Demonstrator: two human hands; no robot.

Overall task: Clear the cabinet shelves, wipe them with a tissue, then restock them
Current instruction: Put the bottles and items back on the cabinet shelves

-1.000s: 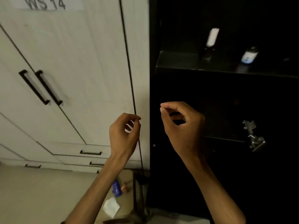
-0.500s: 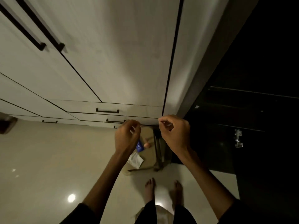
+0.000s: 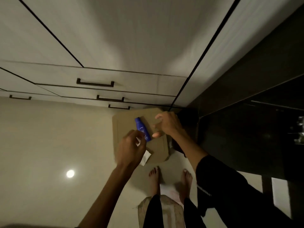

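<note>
I am looking down at the floor. A flat piece of cardboard (image 3: pixel 158 148) lies in front of my bare feet. On it lie a blue lotion bottle (image 3: pixel 142 131), a white tissue (image 3: pixel 146 158) and a small pinkish object (image 3: pixel 155 134). My left hand (image 3: pixel 130 149) hovers low over the tissue with its fingers curled down. A white bit shows between the fingers, but a grip is not clear. My right hand (image 3: pixel 167 123) hangs over the cardboard's right side, fingers loosely curled, holding nothing I can see. The dark cabinet (image 3: pixel 256 89) stands open on the right.
White cupboard doors and drawers with black handles (image 3: pixel 95 83) fill the top and left. A shiny metal object (image 3: pixel 300 129) sits on a dark shelf at the right edge. Glossy beige floor (image 3: pixel 49 145) spreads to the left, with a lamp reflection.
My view has tilted down from the cabinet shelves to the floor. Both hands have dropped from chest height toward the cardboard, the left over the tissue, the right beside the bottle.
</note>
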